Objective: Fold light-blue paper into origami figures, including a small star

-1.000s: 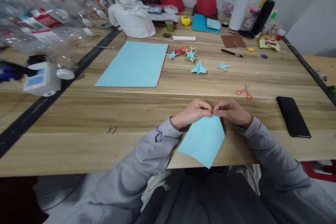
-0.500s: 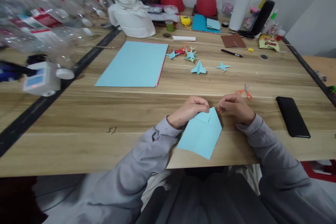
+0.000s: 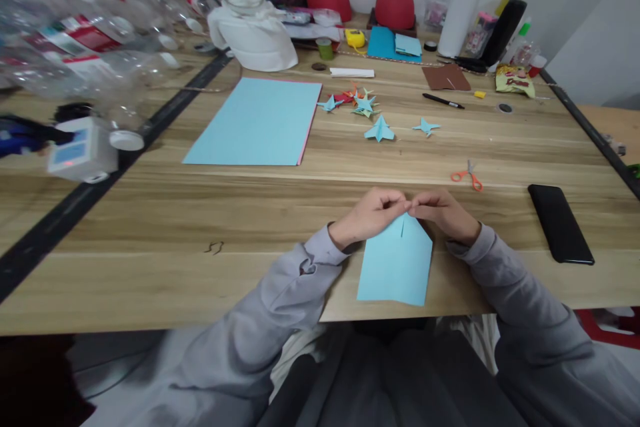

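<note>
A light-blue sheet of folded paper lies near the table's front edge, its top corners folded in to a point with a short slit between the flaps. My left hand pinches the paper at the tip from the left. From the right, my right hand pinches the same tip, the fingertips of both hands touching or nearly so. The fingers cover the very tip. Beyond the hands lie a folded blue paper plane and a smaller blue paper figure. Orange-handled scissors rest open past my right hand.
A stack of blue sheets lies at the left. A black phone is at the right. Behind are a black pen, brown paper, and a paper towel roll. Plastic bottles crowd the far left.
The paper has turned to lie straighter, its point facing away from me. My right hand has moved left from beside the paper and now pinches its tip alongside the left hand.
</note>
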The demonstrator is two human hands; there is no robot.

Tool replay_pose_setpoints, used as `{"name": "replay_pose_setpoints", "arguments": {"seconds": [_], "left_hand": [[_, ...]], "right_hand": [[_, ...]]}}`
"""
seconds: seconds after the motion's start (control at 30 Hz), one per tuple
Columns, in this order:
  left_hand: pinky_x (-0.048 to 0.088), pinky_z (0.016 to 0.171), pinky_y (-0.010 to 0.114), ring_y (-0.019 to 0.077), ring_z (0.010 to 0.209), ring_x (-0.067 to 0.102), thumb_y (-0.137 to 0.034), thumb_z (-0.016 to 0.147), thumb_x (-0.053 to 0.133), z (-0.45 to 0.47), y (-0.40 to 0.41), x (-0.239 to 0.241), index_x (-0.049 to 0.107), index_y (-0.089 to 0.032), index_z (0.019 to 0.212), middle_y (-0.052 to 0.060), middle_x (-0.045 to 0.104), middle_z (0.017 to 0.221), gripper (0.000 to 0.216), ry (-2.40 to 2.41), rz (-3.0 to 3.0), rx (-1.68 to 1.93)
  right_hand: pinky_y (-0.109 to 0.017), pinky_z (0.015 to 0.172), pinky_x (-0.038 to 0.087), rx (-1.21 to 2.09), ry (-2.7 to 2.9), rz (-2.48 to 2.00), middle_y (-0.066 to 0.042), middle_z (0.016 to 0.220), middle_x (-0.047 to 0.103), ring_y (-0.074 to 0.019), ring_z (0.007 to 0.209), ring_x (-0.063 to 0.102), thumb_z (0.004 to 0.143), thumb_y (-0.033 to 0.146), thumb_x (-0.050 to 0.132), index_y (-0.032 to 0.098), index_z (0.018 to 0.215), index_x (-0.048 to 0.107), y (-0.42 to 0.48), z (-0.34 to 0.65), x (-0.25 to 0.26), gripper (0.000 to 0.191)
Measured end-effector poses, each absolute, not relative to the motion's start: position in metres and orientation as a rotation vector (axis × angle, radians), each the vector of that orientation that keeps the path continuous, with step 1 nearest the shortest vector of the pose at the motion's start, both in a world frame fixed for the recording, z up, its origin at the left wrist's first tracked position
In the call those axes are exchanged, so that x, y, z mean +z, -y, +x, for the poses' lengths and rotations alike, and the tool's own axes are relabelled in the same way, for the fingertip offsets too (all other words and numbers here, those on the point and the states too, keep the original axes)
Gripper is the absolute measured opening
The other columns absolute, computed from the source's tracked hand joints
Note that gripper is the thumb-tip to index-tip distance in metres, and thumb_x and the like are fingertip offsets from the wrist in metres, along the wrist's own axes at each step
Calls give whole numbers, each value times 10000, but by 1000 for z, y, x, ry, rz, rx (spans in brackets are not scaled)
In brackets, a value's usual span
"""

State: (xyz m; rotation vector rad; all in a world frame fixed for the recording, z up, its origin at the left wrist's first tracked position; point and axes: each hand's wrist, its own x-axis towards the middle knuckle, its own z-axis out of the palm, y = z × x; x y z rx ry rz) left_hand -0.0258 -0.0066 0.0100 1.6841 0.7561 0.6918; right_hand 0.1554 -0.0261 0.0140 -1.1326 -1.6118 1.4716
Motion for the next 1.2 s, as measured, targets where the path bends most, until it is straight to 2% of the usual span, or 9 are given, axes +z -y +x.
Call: {"name": "replay_pose_setpoints", "arguments": {"seconds": [0.23, 0.6, 0.77, 0.9, 0.97, 1.07, 1.13, 1.2], "left_hand": [[290, 544, 247, 99, 568, 357, -407, 815, 577, -28, 2, 9, 450, -179, 566, -29, 398, 583, 360, -864, 1688, 978], [236, 517, 236, 87, 552, 299, -437, 755, 667, -40, -10, 12, 426, -177, 550, -41, 343, 568, 410, -1009, 1442, 1238], [239, 511, 240, 88, 540, 301, -466, 777, 648, -34, -7, 8, 435, -180, 559, -45, 339, 561, 418, -996, 1458, 1191], [252, 504, 242, 91, 529, 316, -487, 809, 621, -28, -7, 2, 458, -180, 571, -50, 349, 548, 421, -1020, 1514, 1169], [292, 518, 237, 94, 548, 376, -478, 814, 625, -27, -8, -1, 524, -171, 631, -40, 426, 582, 372, -1016, 1511, 1166], [395, 576, 232, 108, 626, 511, -389, 763, 702, -25, -10, -8, 612, -160, 858, -11, 577, 725, 264, -987, 1432, 1158], [435, 592, 241, 112, 635, 552, -297, 726, 732, -25, -11, -13, 614, -158, 963, -4, 610, 774, 299, -1008, 1422, 1129], [452, 592, 248, 112, 617, 560, -221, 729, 713, -25, -11, -17, 626, -154, 980, -2, 618, 776, 275, -1086, 1524, 1100]], "right_hand": [[-263, 535, 323, 1417, 1541, -1180, 33, 527, 483, -105, 540, 401, 674, 322, 669, 182, 570, 655, 26, 158, 16, 175], [-262, 528, 432, 1458, 1372, -1136, -10, 519, 604, -128, 519, 530, 656, 297, 644, 180, 535, 660, 24, 164, 22, 169], [-236, 498, 351, 1337, 1320, -1198, 26, 552, 521, -94, 519, 442, 728, 420, 651, 188, 602, 616, 25, 157, 21, 267], [-234, 486, 277, 1250, 1454, -1229, 51, 537, 441, -81, 520, 348, 711, 502, 702, 187, 608, 576, 24, 153, 16, 355], [-234, 486, 265, 1169, 1502, -1272, 53, 524, 441, -79, 517, 345, 701, 504, 715, 185, 592, 559, 23, 154, 11, 372], [-234, 475, 255, 1053, 1493, -1367, 54, 505, 445, -79, 499, 352, 705, 488, 692, 186, 584, 552, 20, 156, 4, 354], [-238, 469, 259, 1031, 1471, -1417, 47, 504, 468, -84, 488, 367, 698, 470, 674, 188, 588, 561, 19, 158, 1, 323], [-245, 471, 278, 1009, 1465, -1485, 31, 511, 512, -95, 484, 404, 699, 443, 662, 189, 594, 577, 19, 159, 0, 288]]}}
